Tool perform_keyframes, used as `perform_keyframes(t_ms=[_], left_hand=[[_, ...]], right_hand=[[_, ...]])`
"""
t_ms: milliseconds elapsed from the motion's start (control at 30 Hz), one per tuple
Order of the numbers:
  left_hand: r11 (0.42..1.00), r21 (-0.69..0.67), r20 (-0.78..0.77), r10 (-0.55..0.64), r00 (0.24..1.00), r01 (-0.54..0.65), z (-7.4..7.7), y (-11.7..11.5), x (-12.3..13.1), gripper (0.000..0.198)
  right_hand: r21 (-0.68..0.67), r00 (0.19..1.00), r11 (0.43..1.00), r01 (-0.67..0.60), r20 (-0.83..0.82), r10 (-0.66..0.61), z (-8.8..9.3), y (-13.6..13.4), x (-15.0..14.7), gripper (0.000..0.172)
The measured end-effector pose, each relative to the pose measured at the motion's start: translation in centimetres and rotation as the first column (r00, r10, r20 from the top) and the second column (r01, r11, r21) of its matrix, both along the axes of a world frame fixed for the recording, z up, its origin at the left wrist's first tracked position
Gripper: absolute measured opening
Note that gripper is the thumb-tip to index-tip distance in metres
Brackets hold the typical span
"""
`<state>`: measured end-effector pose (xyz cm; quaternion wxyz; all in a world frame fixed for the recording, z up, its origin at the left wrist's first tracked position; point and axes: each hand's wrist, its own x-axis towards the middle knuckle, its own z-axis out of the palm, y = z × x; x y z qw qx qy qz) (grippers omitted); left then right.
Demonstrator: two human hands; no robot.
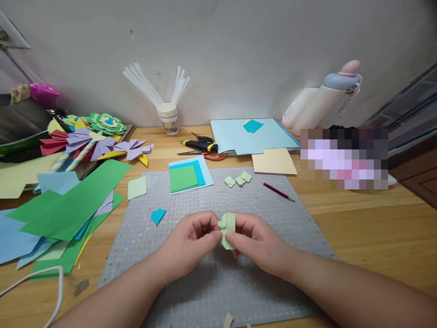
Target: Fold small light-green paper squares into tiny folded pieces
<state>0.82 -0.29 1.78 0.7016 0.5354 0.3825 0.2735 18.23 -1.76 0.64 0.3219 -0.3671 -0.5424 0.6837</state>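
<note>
Above the grey cutting mat point(191, 291), a small piece of folded light green paper point(230, 223) is between my two hands. My left hand point(196, 239) pinches its left edge, where a small flap sticks out. My right hand point(257, 243) grips it from the right, thumb on the front and the other fingers behind. Just beyond lie several small folded light green pieces point(240, 179). A blue paper scrap point(158, 216) rests left of my left hand. Further back is a stack of square sheets with green paper point(183, 178) on top.
Large green sheets point(82, 200) and paper flowers point(92, 141) crowd the left. Scissors point(201, 157), a cutter point(200, 145) and a paper cup point(168, 119) with white strips stand behind. A pencil point(278, 192) lies right. A white cable point(60, 291) loops at lower left.
</note>
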Motion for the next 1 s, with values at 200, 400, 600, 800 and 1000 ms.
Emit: perform_keyframes(t_ms=[200,400,600,800,1000], left_hand=[[0.989,0.150,-0.158,0.011,0.987,0.013,0.08,-0.30,-0.07,0.021],[0.987,0.159,-0.198,0.005,0.980,0.027,-0.08,-0.50,0.13,0.020],[0.989,0.137,-0.109,0.071,0.991,-0.056,-0.33,-0.29,0.23,0.016],[0.995,0.012,-0.036,0.104,0.994,-0.104,0.30,-0.06,0.51,0.021],[0.991,-0.104,0.027,0.088,0.996,-0.085,0.02,0.46,-0.05,0.020]], right_hand=[[0.067,0.998,0.996,0.060,0.028,-0.062,0.20,0.21,0.04,0.020],[0.076,0.994,0.994,0.081,0.066,-0.086,0.16,0.10,0.04,0.020],[0.103,0.992,0.993,0.061,0.106,-0.072,0.44,0.29,0.06,0.021],[0.071,0.988,0.992,0.102,0.112,-0.109,0.61,0.39,-0.04,0.019],[0.068,0.985,0.991,0.119,0.113,-0.126,0.39,0.34,0.09,0.017]])
